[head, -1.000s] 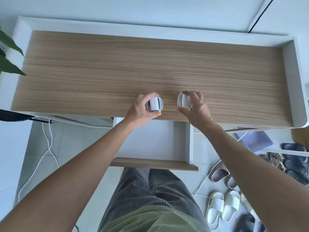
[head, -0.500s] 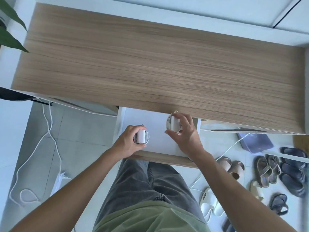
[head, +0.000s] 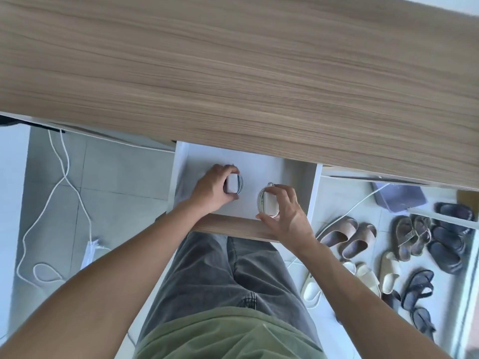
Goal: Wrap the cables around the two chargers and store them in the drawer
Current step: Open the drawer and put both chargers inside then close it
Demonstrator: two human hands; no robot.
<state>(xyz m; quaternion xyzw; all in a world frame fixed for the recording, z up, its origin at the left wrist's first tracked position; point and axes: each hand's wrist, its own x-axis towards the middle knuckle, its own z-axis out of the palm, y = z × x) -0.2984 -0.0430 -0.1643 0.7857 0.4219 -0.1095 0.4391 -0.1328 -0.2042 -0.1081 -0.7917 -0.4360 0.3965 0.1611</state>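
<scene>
i see the wood counter (head: 233, 73) filling the top of the view, with the white drawer (head: 298, 177) pulled open under its near edge. below that are my grey trousers and green shirt. on the floor to the right lie sandals (head: 412, 237) and slippers, to the left a loose white cord (head: 64, 172). inside the drawer, my left hand (head: 212, 191) is clamped on the left charger (head: 233, 183), fingers curled round its wrapped cable, low over the drawer floor. my right hand (head: 285, 211) pinches the right charger (head: 265, 200) between thumb and fingers, its cable coil standing on edge, near the drawer front. the two chargers sit apart.
</scene>
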